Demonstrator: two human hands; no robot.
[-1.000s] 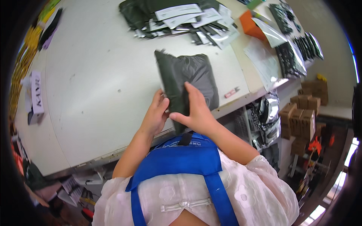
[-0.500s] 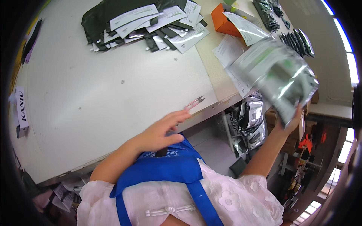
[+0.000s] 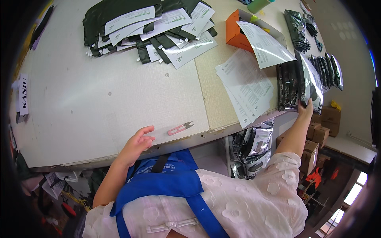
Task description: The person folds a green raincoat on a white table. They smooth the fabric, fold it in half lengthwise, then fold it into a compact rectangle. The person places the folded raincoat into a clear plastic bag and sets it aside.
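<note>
My right hand (image 3: 305, 109) grips the lower end of a shiny plastic package (image 3: 312, 81) with a pale front, on the right of the table. The package stands tilted against a row of dark packages (image 3: 287, 85); part of my fingers is hidden behind it. Holding nothing, my left hand (image 3: 137, 146) hovers at the table's front edge with its fingers apart. Close to its fingertips lies a pair of pink-handled thread snips (image 3: 180, 128).
Dark bags with white printed sheets (image 3: 147, 29) are heaped at the back. An orange box (image 3: 240, 33) stands right of them, with loose paper sheets (image 3: 248, 85) in front. More black packages (image 3: 327, 69) line the far right. Below the edge sit bagged packages (image 3: 258, 148).
My right hand has brought the package from the air down beside the row of dark packages. My left hand has moved left, away from the snips. The view has shifted too.
</note>
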